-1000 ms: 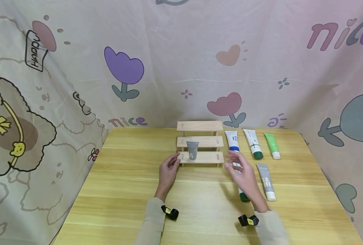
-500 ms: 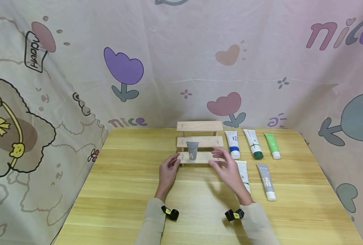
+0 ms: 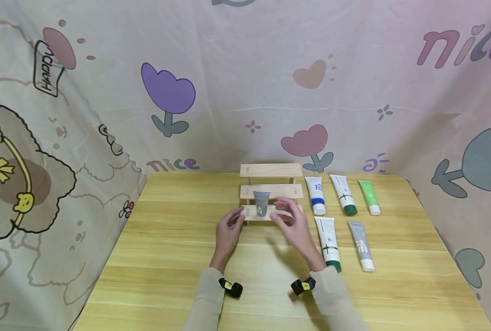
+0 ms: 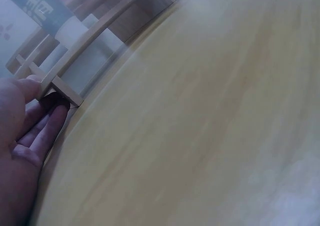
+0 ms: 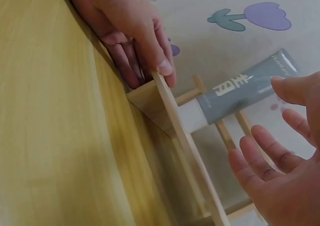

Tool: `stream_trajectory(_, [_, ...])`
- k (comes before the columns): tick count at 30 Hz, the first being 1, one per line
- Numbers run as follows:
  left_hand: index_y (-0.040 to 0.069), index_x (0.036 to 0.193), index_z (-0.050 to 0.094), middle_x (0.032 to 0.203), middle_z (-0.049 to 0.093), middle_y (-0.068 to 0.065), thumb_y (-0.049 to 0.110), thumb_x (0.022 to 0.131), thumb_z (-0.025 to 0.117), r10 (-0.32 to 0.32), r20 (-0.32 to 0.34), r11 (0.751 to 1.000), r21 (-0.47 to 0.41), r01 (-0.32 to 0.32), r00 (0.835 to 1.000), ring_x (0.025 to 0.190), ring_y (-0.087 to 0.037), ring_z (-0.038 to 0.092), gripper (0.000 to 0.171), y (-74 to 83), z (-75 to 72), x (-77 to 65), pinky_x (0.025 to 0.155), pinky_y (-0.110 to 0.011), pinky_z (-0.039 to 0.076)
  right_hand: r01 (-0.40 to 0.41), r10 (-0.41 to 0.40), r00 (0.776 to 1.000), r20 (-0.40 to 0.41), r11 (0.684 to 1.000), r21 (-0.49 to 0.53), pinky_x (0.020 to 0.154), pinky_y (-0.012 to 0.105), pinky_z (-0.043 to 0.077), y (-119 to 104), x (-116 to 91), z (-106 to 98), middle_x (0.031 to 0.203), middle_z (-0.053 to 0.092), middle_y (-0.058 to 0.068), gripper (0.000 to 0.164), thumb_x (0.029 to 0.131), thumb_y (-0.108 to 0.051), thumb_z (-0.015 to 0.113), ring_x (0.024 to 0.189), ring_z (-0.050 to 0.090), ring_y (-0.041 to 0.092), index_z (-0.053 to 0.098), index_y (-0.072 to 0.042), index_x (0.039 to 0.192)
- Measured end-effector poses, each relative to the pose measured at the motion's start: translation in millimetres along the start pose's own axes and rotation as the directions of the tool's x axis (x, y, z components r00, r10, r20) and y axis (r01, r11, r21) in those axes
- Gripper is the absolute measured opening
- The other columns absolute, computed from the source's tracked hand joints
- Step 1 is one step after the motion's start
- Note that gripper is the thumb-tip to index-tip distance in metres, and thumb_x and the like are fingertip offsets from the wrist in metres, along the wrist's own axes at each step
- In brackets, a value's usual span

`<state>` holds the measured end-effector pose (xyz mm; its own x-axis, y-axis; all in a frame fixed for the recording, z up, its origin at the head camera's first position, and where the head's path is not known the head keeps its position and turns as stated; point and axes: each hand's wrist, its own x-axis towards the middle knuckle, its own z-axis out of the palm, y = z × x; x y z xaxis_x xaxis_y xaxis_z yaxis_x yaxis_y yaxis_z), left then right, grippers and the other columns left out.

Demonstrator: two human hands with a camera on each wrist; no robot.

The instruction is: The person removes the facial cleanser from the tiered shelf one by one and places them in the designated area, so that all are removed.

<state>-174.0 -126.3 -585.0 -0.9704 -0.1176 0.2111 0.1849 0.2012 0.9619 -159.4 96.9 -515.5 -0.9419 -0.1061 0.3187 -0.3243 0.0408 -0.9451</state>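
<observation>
A small three-tier wooden stand (image 3: pixel 271 170) stands at the back of the table. On its lowest step a grey squeeze tube (image 3: pixel 262 202) stands upright on its white cap, left of the middle. My left hand (image 3: pixel 227 235) pinches the left end of that step, thumb on top and fingers beneath, as the right wrist view shows. Just right of the tube is my right hand (image 3: pixel 297 232), fingers spread and slightly bent, holding nothing. In the right wrist view its thumb (image 5: pixel 292 89) appears close to the tube's upper end; whether they touch I cannot tell.
Right of the stand lie several tubes: a blue-and-white tube (image 3: pixel 314 195), a white tube with green cap (image 3: pixel 343 195), a green tube (image 3: pixel 368 196), another white tube (image 3: pixel 328 241) and a larger grey tube (image 3: pixel 360 246). A printed cloth (image 3: pixel 245 92) hangs behind the table.
My right hand has moved left, from beside the lying tubes to beside the standing grey tube, uncovering the nearer white tube. My left hand keeps its hold on the stand.
</observation>
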Motion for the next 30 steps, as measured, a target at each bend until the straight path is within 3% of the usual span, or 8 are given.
stream_trajectory(4, [0.01, 0.127, 0.072, 0.125, 0.072, -0.01, 0.018, 0.101, 0.069, 0.016, -0.001, 1.0, 0.006, -0.016, 1.0, 0.113, -0.027, 0.069, 0.027, 0.7, 0.2, 0.1, 0.092, -0.031, 0.059, 0.0, 0.0, 1.0, 0.006, 1.0, 0.018, 0.102, 0.056, 0.053, 6, 2, 5, 0.13, 0.06, 0.028, 0.049, 0.096, -0.005, 0.073, 0.118, 0.061, 0.044, 0.053, 0.0, 0.14])
stream_trajectory(12, [0.011, 0.127, 0.073, 0.125, 0.072, -0.009, 0.019, 0.101, 0.068, 0.038, -0.004, 0.999, 0.02, -0.038, 0.999, 0.113, -0.025, 0.069, 0.027, 1.5, 0.4, -0.9, 0.091, -0.033, 0.06, -0.019, 0.019, 1.0, 0.003, 0.999, 0.041, 0.101, 0.045, 0.055, 11, 6, 16, 0.128, 0.063, 0.021, 0.05, 0.093, -0.005, 0.075, 0.117, 0.063, 0.04, 0.054, -0.005, 0.139])
stream_trajectory(20, [0.011, 0.127, 0.072, 0.125, 0.072, -0.009, 0.02, 0.102, 0.068, 0.042, -0.003, 0.999, 0.026, -0.042, 0.999, 0.113, -0.027, 0.069, 0.027, -0.5, -0.1, -1.0, 0.091, -0.033, 0.06, -0.068, 0.067, 0.998, 0.008, 0.997, 0.048, 0.103, 0.054, 0.052, 16, 9, 25, 0.129, 0.061, 0.03, 0.052, 0.093, 0.006, 0.071, 0.118, 0.061, 0.047, 0.05, 0.003, 0.14])
stream_trajectory(30, [0.01, 0.127, 0.072, 0.126, 0.072, -0.009, 0.018, 0.101, 0.069, 0.03, -0.002, 0.999, 0.02, -0.03, 1.0, 0.113, -0.027, 0.069, 0.027, 0.3, -0.4, -1.5, 0.092, -0.032, 0.059, -0.042, 0.041, 0.999, 0.009, 0.999, 0.022, 0.101, 0.059, 0.052, -14, 8, 31, 0.121, 0.063, 0.033, 0.041, 0.094, 0.007, 0.068, 0.114, 0.062, 0.051, 0.052, 0.01, 0.132])
